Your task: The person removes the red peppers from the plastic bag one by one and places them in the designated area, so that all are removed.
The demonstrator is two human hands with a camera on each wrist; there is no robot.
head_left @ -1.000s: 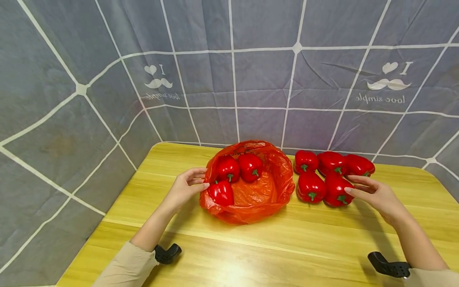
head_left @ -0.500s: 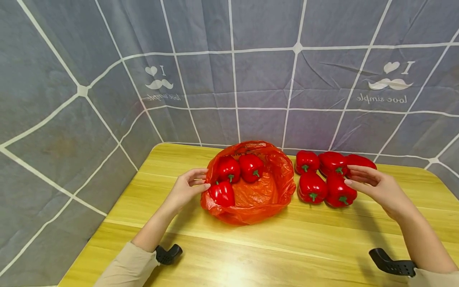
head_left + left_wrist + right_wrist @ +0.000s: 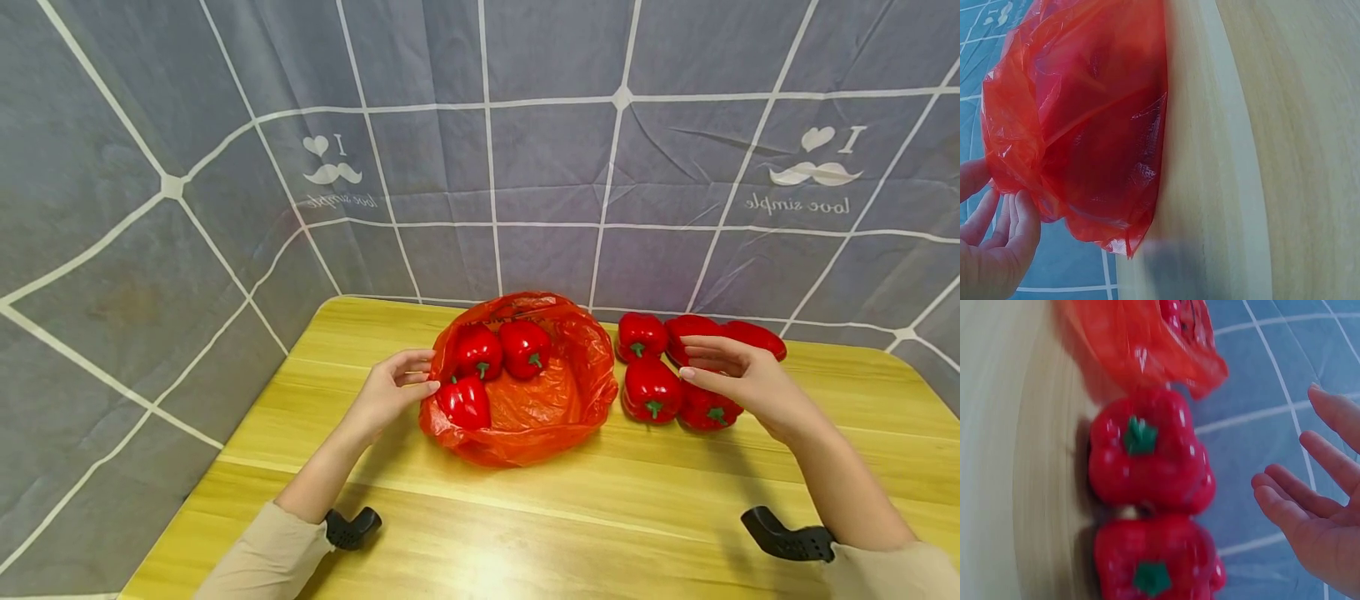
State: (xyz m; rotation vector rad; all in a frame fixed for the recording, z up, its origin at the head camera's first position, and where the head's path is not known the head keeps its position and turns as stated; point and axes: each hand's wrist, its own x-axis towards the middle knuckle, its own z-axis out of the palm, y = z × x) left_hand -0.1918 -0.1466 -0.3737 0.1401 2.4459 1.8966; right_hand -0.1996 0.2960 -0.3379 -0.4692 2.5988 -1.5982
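Note:
A thin red plastic bag (image 3: 536, 408) stands on the table with its mouth spread wide. Inside, toward its left, lie three shiny red bell peppers (image 3: 465, 404) with green stems. My left hand (image 3: 384, 400) pinches the left rim of the bag between thumb and fingers; the left wrist view shows the fingertips at the bag's edge (image 3: 1013, 169). To the right of the bag sits a cluster of several red bell peppers (image 3: 651, 390). Over that cluster hovers my right hand (image 3: 757, 387), fingers loosely extended and holding nothing. It partly hides the peppers behind it.
The wooden table (image 3: 510, 533) backs onto a grey curtain (image 3: 547, 167) with white grid lines. Black wrist mounts (image 3: 787, 537) sit on both forearms. The nearest loose pepper lies close to the bag's right side.
My right hand has risen from beside the front right pepper and shifted left over the cluster. The left hand keeps its place at the bag rim.

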